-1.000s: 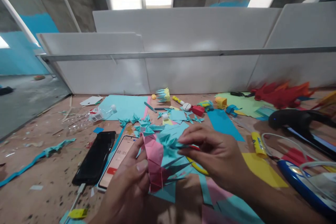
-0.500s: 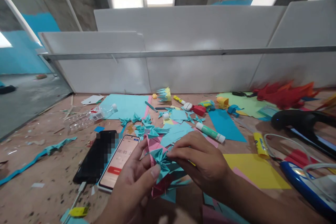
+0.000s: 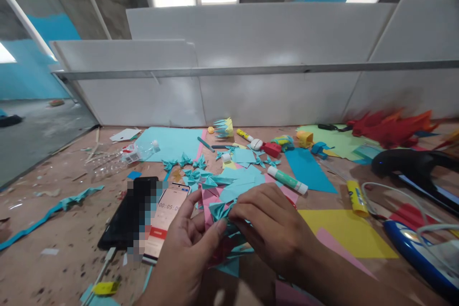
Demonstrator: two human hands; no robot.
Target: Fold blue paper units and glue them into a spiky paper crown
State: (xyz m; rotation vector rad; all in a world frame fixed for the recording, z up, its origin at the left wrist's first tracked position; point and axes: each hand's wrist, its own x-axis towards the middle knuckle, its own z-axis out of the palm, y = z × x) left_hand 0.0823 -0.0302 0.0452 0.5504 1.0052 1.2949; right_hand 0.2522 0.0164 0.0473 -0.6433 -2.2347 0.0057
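My left hand (image 3: 195,234) is closed around a folded paper piece of pink and teal, its thumb pressed on the front. A teal origami flower (image 3: 219,210) sits on that piece. My right hand (image 3: 270,217) pinches the flower's right side with thumb and fingertips, and these fingers hide part of it. Teal paper spikes (image 3: 240,250) stick out below, between the hands. Just beyond lie teal paper sheets (image 3: 244,179) and several small teal folded flowers (image 3: 201,175).
Left of the hands lie a phone with a timer (image 3: 168,215), a black phone (image 3: 131,210) and a plastic bottle (image 3: 139,151). A glue stick (image 3: 287,180), yellow paper (image 3: 347,232) and a blue-white device (image 3: 416,253) are at right. A white partition (image 3: 251,100) stands behind.
My left thumb has slid up and right over the flower, and the piece has turned so less of the flower shows. My right fingers have curled closer over it.
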